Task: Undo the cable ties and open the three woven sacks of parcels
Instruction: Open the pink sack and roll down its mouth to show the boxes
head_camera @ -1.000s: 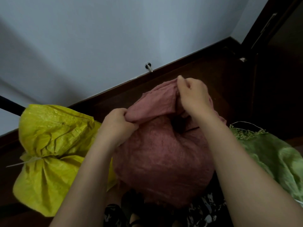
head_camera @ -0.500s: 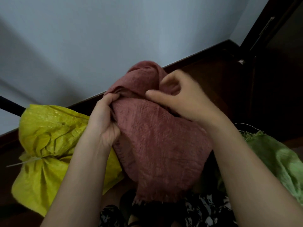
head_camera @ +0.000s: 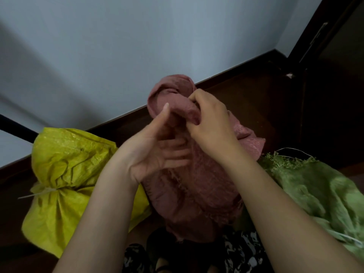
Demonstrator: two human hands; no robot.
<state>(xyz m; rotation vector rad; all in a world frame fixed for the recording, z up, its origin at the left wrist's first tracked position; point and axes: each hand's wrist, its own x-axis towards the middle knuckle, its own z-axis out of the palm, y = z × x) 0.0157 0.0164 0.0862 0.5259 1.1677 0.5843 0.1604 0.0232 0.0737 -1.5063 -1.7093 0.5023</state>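
Note:
A red woven sack (head_camera: pixel 199 186) stands upright in the middle, its mouth rolled into a loose cuff at the top. My right hand (head_camera: pixel 210 123) pinches that rolled cuff from the right side. My left hand (head_camera: pixel 155 148) lies against the sack's neck, thumb raised and touching the cuff, fingers loosely bent with nothing between them. No tie shows on the red sack. To the left lies a yellow woven sack (head_camera: pixel 65 164), its neck cinched by a white cable tie (head_camera: pixel 46 192). A green woven sack (head_camera: pixel 319 192) lies on the right, with a white tie (head_camera: pixel 350 238) near the frame edge.
The sacks sit on a dark wooden floor (head_camera: pixel 256 99) against a pale wall (head_camera: pixel 137 46) with a dark skirting board. A dark door frame (head_camera: pixel 315 36) stands at the right. Black-and-white patterned fabric (head_camera: pixel 242 253) shows at the bottom centre.
The red sack's top was lifted and rolled upward. My left hand released its grip and turned palm up; my right hand moved onto the rolled cuff and pinched it.

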